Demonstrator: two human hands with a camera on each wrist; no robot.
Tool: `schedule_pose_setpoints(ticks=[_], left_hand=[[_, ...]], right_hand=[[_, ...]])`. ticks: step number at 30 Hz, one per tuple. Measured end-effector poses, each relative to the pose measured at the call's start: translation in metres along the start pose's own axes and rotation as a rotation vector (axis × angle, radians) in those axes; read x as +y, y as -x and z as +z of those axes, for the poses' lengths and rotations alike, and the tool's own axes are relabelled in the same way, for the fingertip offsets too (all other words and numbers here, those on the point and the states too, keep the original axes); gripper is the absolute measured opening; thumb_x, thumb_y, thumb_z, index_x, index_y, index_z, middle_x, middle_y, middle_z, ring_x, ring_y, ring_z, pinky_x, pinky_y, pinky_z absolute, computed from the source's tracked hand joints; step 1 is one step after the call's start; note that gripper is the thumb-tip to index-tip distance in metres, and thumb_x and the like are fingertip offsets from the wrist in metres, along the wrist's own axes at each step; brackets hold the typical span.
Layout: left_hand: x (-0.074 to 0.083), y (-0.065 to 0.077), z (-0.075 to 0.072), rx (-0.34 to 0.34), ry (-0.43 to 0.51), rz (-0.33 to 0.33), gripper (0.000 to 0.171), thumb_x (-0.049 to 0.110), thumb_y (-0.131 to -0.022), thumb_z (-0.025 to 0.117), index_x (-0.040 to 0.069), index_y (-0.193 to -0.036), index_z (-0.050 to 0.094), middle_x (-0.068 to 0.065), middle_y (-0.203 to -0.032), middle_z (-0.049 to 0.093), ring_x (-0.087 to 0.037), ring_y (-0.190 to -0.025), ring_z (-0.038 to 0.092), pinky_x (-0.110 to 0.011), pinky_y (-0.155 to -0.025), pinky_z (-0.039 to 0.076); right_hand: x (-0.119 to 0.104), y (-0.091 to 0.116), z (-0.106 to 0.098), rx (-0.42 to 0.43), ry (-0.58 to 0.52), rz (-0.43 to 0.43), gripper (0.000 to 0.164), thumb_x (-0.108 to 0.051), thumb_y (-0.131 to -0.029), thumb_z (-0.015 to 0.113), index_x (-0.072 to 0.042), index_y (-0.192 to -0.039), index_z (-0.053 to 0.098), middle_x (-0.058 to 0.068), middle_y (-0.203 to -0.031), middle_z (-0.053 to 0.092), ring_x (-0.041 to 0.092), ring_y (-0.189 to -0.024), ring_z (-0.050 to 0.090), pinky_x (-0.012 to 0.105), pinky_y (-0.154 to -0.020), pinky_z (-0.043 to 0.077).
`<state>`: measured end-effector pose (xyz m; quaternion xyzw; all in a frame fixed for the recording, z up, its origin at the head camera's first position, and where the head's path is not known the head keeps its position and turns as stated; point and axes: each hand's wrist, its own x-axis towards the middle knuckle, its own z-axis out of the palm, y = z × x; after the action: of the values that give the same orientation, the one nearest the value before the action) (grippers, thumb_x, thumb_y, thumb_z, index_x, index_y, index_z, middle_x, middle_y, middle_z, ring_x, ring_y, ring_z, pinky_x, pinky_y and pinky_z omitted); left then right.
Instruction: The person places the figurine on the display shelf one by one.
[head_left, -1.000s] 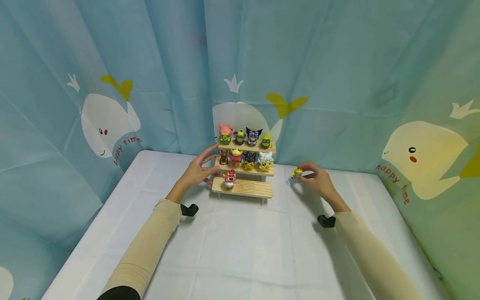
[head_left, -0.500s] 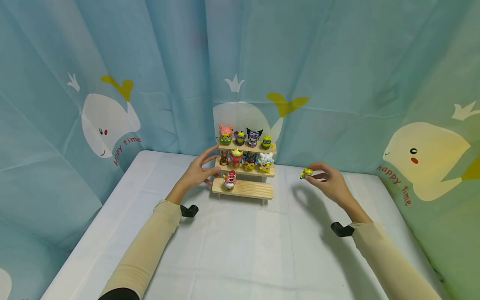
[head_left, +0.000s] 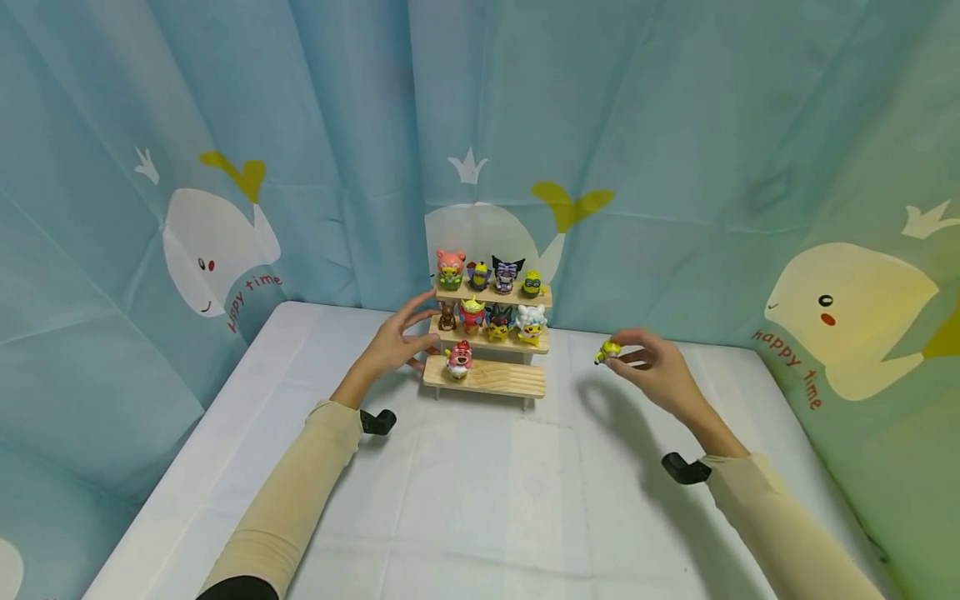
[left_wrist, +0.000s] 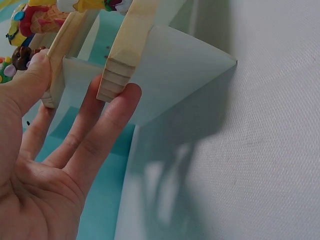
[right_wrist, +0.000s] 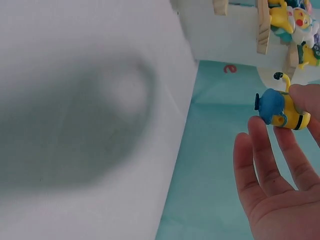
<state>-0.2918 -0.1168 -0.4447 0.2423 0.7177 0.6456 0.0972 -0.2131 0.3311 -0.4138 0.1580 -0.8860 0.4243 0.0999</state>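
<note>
A minion figurine [right_wrist: 272, 106], yellow with a blue lower body, is pinched between the thumb and fingers of my right hand [head_left: 662, 373]. That hand holds it tilted above the table, to the right of a three-tier wooden display stand [head_left: 495, 377]. My left hand [head_left: 390, 343] is at the stand's left end. In the left wrist view its thumb rests on one shelf's end, while its fingers reach fairly straight to the lower shelf [left_wrist: 120, 65]. A pink bear figurine [head_left: 459, 360] stands alone on the bottom tier, near the left end.
Several small figurines fill the upper two tiers, among them a pink-eared one [head_left: 451, 268] and a white fluffy one [head_left: 531, 323]. A white cloth covers the table [head_left: 480, 500]. Behind the stand hangs a blue-green curtain [head_left: 675, 167] printed with whales.
My right hand has moved rightward with the minion figurine, away from the stand, then slightly back left. My left hand and the stand look unmoved.
</note>
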Motion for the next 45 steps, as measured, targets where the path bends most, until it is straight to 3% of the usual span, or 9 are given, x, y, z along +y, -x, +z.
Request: schedule_pose_setpoints(ticks=[7,13,19,26,33,40,45], left_hand=[[-0.012,-0.004,-0.003,0.007,0.012,-0.016,0.078,0.005,-0.101,0.066,0.026,-0.165,0.026,-0.025,-0.163,0.032,-0.045,-0.1,0.072,-0.069,-0.064,0.056],[-0.025,-0.009,-0.005,0.006,-0.008,-0.005,0.079,0.008,-0.102,0.065,0.031,-0.165,0.024,-0.022,-0.164,0.032,-0.048,-0.105,0.069,-0.067,-0.063,0.057],[-0.026,-0.008,-0.005,0.026,-0.021,0.002,0.078,0.012,-0.101,0.068,0.037,-0.163,0.028,-0.018,-0.163,0.036,-0.045,-0.102,0.071,-0.063,-0.061,0.059],[-0.029,-0.007,-0.006,0.022,-0.039,0.037,0.075,0.012,-0.102,0.066,0.038,-0.162,0.029,-0.016,-0.161,0.039,-0.038,-0.1,0.074,-0.053,-0.057,0.062],[-0.026,-0.007,-0.005,0.013,-0.037,0.036,0.076,0.011,-0.103,0.065,0.037,-0.163,0.028,-0.016,-0.161,0.039,-0.042,-0.101,0.072,-0.061,-0.06,0.06],[-0.027,-0.006,-0.003,0.009,-0.025,0.032,0.075,0.011,-0.103,0.065,0.038,-0.162,0.029,-0.017,-0.162,0.038,-0.041,-0.103,0.072,-0.055,-0.059,0.062],[-0.024,-0.006,-0.004,0.01,-0.028,0.023,0.075,0.012,-0.103,0.065,0.038,-0.163,0.028,-0.015,-0.162,0.038,-0.042,-0.104,0.071,-0.059,-0.061,0.061]], right_hand=[[-0.011,-0.001,0.015,0.003,0.02,-0.035,0.032,-0.001,-0.093,0.076,0.001,-0.124,0.066,0.018,-0.12,0.067,0.033,-0.097,0.071,0.016,-0.077,0.058],[-0.025,-0.001,0.032,-0.018,-0.022,-0.014,0.033,-0.001,-0.093,0.076,0.001,-0.124,0.066,0.019,-0.121,0.067,0.038,-0.098,0.071,0.028,-0.079,0.062],[-0.039,-0.005,0.049,-0.065,-0.119,0.006,0.032,-0.012,-0.093,0.079,-0.007,-0.123,0.068,0.011,-0.121,0.068,0.03,-0.1,0.072,0.036,-0.083,0.062],[-0.05,-0.009,0.074,-0.08,-0.175,-0.021,0.033,-0.01,-0.093,0.079,-0.009,-0.124,0.068,0.013,-0.12,0.069,0.032,-0.098,0.072,0.043,-0.083,0.062],[-0.063,-0.012,0.102,-0.089,-0.186,-0.012,0.033,-0.009,-0.092,0.079,-0.008,-0.124,0.069,0.014,-0.12,0.069,0.032,-0.095,0.072,0.043,-0.082,0.062],[-0.066,-0.015,0.126,-0.094,-0.206,-0.021,0.032,-0.007,-0.091,0.08,-0.009,-0.121,0.07,0.013,-0.118,0.07,0.031,-0.093,0.073,0.035,-0.077,0.063],[-0.069,-0.016,0.135,-0.064,-0.199,-0.048,0.034,-0.007,-0.09,0.081,-0.007,-0.122,0.07,0.016,-0.118,0.07,0.032,-0.092,0.074,0.04,-0.078,0.063]])
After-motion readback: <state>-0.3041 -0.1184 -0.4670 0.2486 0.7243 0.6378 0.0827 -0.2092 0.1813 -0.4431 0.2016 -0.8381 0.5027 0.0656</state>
